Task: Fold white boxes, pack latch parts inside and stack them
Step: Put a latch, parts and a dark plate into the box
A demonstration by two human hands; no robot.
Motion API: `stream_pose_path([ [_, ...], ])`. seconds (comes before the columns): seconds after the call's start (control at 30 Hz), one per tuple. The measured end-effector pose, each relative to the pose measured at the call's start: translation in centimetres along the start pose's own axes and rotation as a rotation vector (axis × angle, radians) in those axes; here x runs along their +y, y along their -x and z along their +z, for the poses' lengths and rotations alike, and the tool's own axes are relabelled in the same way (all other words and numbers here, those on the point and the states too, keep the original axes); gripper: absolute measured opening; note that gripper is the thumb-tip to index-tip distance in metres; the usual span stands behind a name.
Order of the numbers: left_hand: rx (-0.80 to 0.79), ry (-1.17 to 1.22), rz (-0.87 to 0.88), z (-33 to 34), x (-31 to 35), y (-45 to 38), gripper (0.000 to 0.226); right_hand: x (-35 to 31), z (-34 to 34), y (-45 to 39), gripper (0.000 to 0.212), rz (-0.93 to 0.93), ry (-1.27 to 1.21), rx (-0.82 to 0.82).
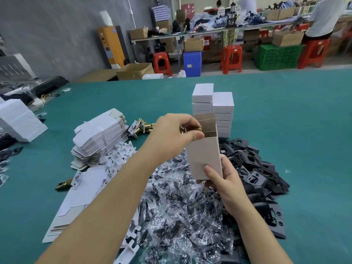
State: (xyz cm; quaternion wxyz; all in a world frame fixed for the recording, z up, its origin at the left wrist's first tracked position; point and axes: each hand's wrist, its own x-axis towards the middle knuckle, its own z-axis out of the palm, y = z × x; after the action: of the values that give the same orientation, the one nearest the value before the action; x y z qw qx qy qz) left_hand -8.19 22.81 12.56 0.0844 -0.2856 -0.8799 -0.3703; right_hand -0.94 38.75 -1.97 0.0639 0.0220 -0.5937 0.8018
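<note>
The right hand (222, 180) grips the lower end of an upright, open-topped white cardboard box (204, 153), fingers (212, 173) curled round its front face. The left hand (176, 134) pinches a brass-coloured metal latch part (191, 128) at the box mouth, its fingers closed on the part. Behind stand two stacks of closed white boxes (213, 109) on the green bench (285, 115). Left lies a pile of flat unfolded white box blanks (99, 136); below, clear plastic packets of dark screws (181, 206); right, black metal plates (253, 168).

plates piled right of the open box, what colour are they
Black, a matte dark finish. The plates show best in the head view, heaped beside the open box.
</note>
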Motion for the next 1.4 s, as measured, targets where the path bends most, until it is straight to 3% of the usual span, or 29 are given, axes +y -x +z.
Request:
stream_pose_path([
  [0.2, -0.043, -0.138, 0.029, 0.1, -0.6, 0.8, 0.005, 0.1, 0.0, 0.0, 0.040, 0.015, -0.008, -0.030],
  [0.33, 0.067, -0.195, 0.001, -0.6, -2.0, 1.0, 0.008, 0.4, -0.2, -0.1, 0.035, 0.010, 0.153, 0.031],
  [0.43, 0.193, -0.175, -0.085, -1.6, -3.6, 1.0, 0.012, 1.0, -0.3, -0.2, 0.033, -0.008, 0.256, 0.022],
  [0.5, 0.197, -0.234, -0.216, -2.2, -5.4, 0.9, 0.021, 1.2, -0.1, -0.2, 0.035, -0.010, 0.248, 0.020],
  [0.6, 0.006, -0.449, -0.393, -2.5, -8.5, 1.2, 0.033, 1.2, -0.1, -0.3, 0.037, 0.004, 0.221, 0.027],
  [0.7, -0.294, -0.644, -0.481, -2.5, -10.9, 2.4, 0.017, 1.2, -0.1, -0.3, 0.040, 0.030, 0.166, 0.027],
  [0.8, -0.471, -0.679, -0.505, -2.1, -12.3, 3.4, 0.024, 1.2, 0.0, -0.3, 0.043, 0.035, 0.138, 0.029],
  [1.13, -0.461, -0.767, -0.446, -1.7, -14.3, 4.4, 0.015, 1.2, 0.0, -0.3, 0.033, 0.033, 0.100, 0.034],
  [1.23, -0.452, -0.742, -0.429, -1.7, -14.8, 4.5, 0.021, 1.2, 0.0, -0.3, 0.031, 0.030, 0.098, 0.036],
  [1.4, -0.448, -0.650, -0.368, -2.4, -14.4, 4.1, 0.011, 1.1, 0.0, -0.3, 0.032, 0.040, 0.092, 0.041],
])
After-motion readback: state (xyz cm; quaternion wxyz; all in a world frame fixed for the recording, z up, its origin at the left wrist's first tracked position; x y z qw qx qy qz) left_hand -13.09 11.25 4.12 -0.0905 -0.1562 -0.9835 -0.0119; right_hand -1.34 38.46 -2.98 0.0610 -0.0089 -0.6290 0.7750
